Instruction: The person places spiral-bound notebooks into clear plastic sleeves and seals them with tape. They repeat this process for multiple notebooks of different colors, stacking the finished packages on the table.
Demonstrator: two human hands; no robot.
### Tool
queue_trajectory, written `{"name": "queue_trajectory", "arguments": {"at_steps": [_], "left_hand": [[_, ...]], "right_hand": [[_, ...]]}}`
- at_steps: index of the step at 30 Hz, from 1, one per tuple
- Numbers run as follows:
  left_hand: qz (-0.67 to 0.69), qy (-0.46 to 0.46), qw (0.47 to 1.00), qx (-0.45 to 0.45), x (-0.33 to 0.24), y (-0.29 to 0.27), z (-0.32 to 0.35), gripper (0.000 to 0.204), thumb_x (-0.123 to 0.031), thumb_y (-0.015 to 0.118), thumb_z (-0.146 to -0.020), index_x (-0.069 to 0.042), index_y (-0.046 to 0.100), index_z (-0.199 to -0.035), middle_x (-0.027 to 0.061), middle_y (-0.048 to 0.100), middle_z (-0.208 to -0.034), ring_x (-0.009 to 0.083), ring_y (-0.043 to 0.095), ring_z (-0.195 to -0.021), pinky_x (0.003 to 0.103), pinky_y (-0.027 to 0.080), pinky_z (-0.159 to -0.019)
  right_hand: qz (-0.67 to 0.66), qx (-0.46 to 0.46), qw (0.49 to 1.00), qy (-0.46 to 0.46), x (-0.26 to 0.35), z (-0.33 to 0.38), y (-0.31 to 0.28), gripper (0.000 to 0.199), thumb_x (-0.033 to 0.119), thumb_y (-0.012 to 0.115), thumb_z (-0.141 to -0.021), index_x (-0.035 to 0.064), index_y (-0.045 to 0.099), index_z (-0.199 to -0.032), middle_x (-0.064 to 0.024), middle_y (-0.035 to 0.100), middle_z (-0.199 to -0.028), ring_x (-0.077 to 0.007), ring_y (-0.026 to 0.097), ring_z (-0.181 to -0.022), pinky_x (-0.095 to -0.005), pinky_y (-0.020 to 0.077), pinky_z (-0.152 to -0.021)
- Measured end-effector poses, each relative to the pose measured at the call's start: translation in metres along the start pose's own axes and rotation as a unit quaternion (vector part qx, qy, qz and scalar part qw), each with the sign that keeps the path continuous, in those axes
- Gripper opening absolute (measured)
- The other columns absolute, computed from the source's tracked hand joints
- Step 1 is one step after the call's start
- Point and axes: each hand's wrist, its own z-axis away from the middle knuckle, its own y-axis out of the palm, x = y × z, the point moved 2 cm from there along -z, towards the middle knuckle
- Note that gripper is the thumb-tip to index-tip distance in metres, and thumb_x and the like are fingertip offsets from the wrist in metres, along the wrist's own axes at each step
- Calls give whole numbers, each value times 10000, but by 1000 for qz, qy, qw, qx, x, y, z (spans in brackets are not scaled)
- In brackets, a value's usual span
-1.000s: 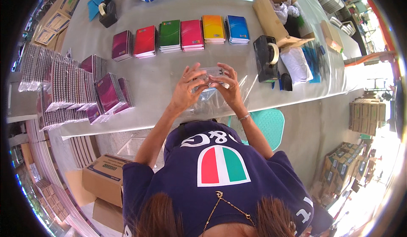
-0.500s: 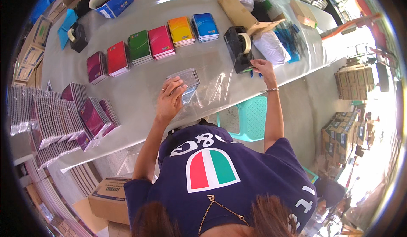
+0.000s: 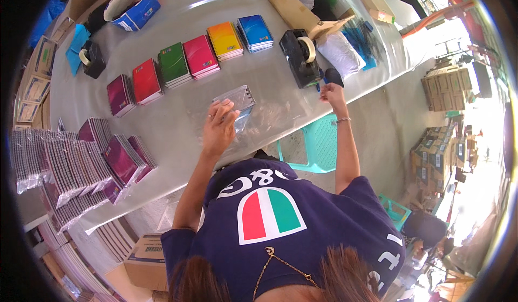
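Under my left hand (image 3: pixel 219 123) lies a small spiral-bound notebook bundle (image 3: pixel 241 96) in a loose clear plastic wrapper (image 3: pixel 270 107). My left fingers are bent and pressed on it, hiding part of it. My right hand (image 3: pixel 333 94) is closed in a pinch at the table's right edge, just off the near end of a black tape dispenser (image 3: pixel 300 59). What the pinch holds is too small to make out. Beside those fingers are a dark rounded thing (image 3: pixel 334 77) and something blue. Beyond my left hand stands a row of notebook stacks (image 3: pixel 174 64) in several colours.
Wrapped purple notebooks (image 3: pixel 81 161) are heaped at the left. A second tape dispenser (image 3: pixel 92 59) and a blue box (image 3: pixel 132 8) stand at the far left. An open carton (image 3: pixel 302 10) and a white bag (image 3: pixel 341 55) lie at the far right. A green stool (image 3: pixel 315 145) touches the near side.
My right hand has drawn slightly back from the tape dispenser, toward me, and remains pinched. My left hand stays on the wrapped notebook bundle. The view has shifted a little.
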Motion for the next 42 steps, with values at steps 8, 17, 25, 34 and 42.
{"name": "queue_trajectory", "arguments": {"at_steps": [8, 17, 25, 34, 42], "left_hand": [[-26, 42, 999, 0, 5, 1, 5, 316, 46, 677, -672, -87, 639, -956, 89, 575, -1128, 282, 533, -1185, 469, 447, -1026], [-20, 72, 997, -3, 8, -1, 4, 360, 50, 676, -651, -92, 622, -977, 98, 567, -1175, 299, 534, -1193, 476, 446, -1037], [25, 38, 999, -7, 12, 1, 6, 350, 6, 692, -771, -116, 607, -1088, 69, 584, -1174, 283, 552, -1201, 478, 456, -1024], [-110, -20, 981, 160, -1, -20, -9, 780, -107, 703, -766, -212, 378, -1467, 117, 300, -1534, 299, 299, -1409, 536, 142, -1184], [-71, -29, 984, 161, -2, -22, -15, 807, -241, 729, -794, -227, 335, -1499, 85, 344, -1505, 293, 321, -1388, 535, 146, -1179]], "right_hand": [[-53, 65, 996, -15, 75, 100, 97, 243, 240, 651, -940, -3, 645, -928, -24, 624, -721, -93, 601, -609, -238, 516, -548], [-138, 110, 984, 5, 126, 167, 206, 248, 265, 696, -917, 37, 628, -844, 8, 601, -636, -50, 544, -506, -187, 431, -466], [-72, 61, 995, 18, 127, 168, 222, 268, 236, 711, -899, 5, 621, -799, -28, 627, -640, -61, 564, -518, -207, 453, -453], [-149, 50, 988, -8, 103, 166, 228, 299, 255, 753, -865, 4, 615, -780, -40, 633, -636, -85, 585, -526, -219, 463, -469], [97, -40, 987, -121, 57, 144, 230, 367, 333, 794, -800, 32, 607, -704, -18, 587, -573, -99, 560, -525, -306, 409, -475]]}}
